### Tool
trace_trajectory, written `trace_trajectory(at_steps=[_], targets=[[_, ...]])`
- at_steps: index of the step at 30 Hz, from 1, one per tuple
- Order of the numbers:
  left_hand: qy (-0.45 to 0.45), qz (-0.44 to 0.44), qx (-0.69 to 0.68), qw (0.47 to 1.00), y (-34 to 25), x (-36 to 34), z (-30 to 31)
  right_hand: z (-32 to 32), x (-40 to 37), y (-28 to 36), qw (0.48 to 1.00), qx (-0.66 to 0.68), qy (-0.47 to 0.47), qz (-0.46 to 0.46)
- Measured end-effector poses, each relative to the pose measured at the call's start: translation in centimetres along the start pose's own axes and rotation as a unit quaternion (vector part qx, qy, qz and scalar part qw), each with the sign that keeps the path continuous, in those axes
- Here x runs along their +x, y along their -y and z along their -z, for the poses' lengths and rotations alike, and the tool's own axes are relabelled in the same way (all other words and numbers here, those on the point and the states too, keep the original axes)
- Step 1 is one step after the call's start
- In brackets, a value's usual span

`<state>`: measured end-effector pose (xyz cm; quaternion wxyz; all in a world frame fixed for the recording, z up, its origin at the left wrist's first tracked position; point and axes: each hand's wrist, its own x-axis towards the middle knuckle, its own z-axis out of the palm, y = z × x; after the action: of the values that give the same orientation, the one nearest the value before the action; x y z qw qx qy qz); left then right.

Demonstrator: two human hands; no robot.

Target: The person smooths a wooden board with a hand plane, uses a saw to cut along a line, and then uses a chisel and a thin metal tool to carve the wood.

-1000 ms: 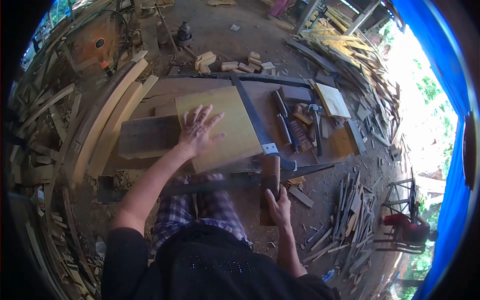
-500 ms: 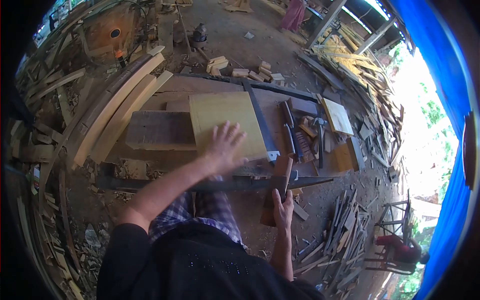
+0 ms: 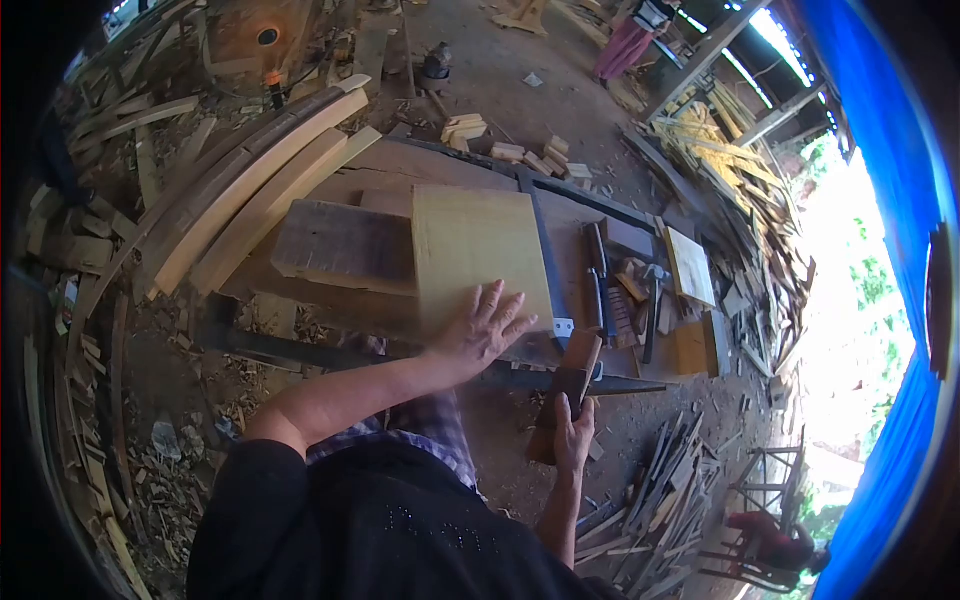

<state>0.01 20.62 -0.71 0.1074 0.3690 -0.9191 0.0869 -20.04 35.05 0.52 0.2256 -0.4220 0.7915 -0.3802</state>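
A square pale board [image 3: 478, 235] lies on the workbench in front of me. My left hand [image 3: 478, 335] is spread flat over its near edge, fingers stretched out toward the far side. Off the bench's near edge, my right hand [image 3: 573, 425] grips a long brown wooden block [image 3: 580, 357] that has a darker band around its middle. The block is tilted, its upper end close to the bench edge, and my fingers hide part of its lower half. A thick dark timber [image 3: 345, 240] adjoins the board on the left.
Right of the board lie a hammer [image 3: 653, 305], several hand tools and another pale panel [image 3: 690, 266]. Long beams [image 3: 265, 190] rest at left. Wood offcuts [image 3: 540, 155] sit beyond the bench, and scrap strips [image 3: 650, 490] cover the floor at right. A person [image 3: 630, 40] stands far off.
My left hand has slid over the board toward its near edge. My right hand keeps hold of the wooden block. The view has shifted, moving the bench rightward in the picture.
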Motion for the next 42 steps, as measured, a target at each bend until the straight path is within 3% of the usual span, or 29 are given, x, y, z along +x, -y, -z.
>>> trace_trajectory(at_steps=[5, 11, 13, 15, 17, 20, 22, 25, 31, 33, 34, 36, 40, 42], targets=[[-0.030, -0.010, -0.021, 0.999, -0.1, -0.1, -0.5, -0.2, 0.5, 2.0, 1.000, -0.010, 0.013, -0.001], [-0.018, 0.060, -0.093, 0.994, -3.0, 1.5, -1.5, -0.6, 1.4, 3.3, 0.999, 0.008, -0.018, 0.038], [0.013, 0.121, -0.140, 0.983, -3.8, 2.4, 0.3, -0.6, 1.9, 2.8, 0.999, 0.009, -0.021, 0.028], [0.051, 0.116, -0.167, 0.978, -2.5, 4.2, 1.2, -0.6, 1.8, 3.0, 0.999, 0.007, -0.029, 0.029], [0.134, 0.051, -0.387, 0.911, 0.7, 7.0, 0.6, 0.0, 1.4, 2.8, 0.999, 0.001, -0.041, 0.030], [0.115, 0.025, -0.327, 0.938, 5.2, 9.5, -0.5, 0.5, 0.6, 1.1, 0.999, 0.008, -0.035, 0.030], [0.135, -0.020, -0.198, 0.971, 7.3, 10.2, 0.1, 0.8, -0.4, 0.4, 0.999, 0.009, -0.032, 0.026], [0.172, -0.023, -0.181, 0.968, 8.8, 11.9, -0.7, 0.3, -2.4, 1.0, 0.998, 0.051, -0.027, 0.035], [0.193, -0.010, -0.126, 0.973, 10.2, 13.0, 0.0, -1.0, -5.5, 3.8, 0.982, -0.090, 0.065, 0.150], [0.150, 0.105, -0.098, 0.978, 11.0, 12.9, -1.3, -1.0, -5.4, 4.1, 0.986, -0.078, 0.074, 0.127], [0.153, 0.100, -0.096, 0.979, 11.6, 12.6, -2.1, -0.9, -5.3, 4.1, 0.989, -0.064, 0.064, 0.120], [0.093, 0.247, -0.055, 0.963, 13.1, 11.3, -3.3, -0.8, -5.1, 3.5, 0.992, -0.051, 0.033, 0.107], [0.127, 0.300, -0.121, 0.938, 14.7, 6.5, -0.9, -0.5, -4.1, 2.8, 0.998, -0.037, 0.030, 0.049], [0.066, 0.329, -0.118, 0.935, 14.1, 4.6, -1.5, -1.0, -3.5, 3.1, 0.998, -0.020, 0.026, 0.047]])
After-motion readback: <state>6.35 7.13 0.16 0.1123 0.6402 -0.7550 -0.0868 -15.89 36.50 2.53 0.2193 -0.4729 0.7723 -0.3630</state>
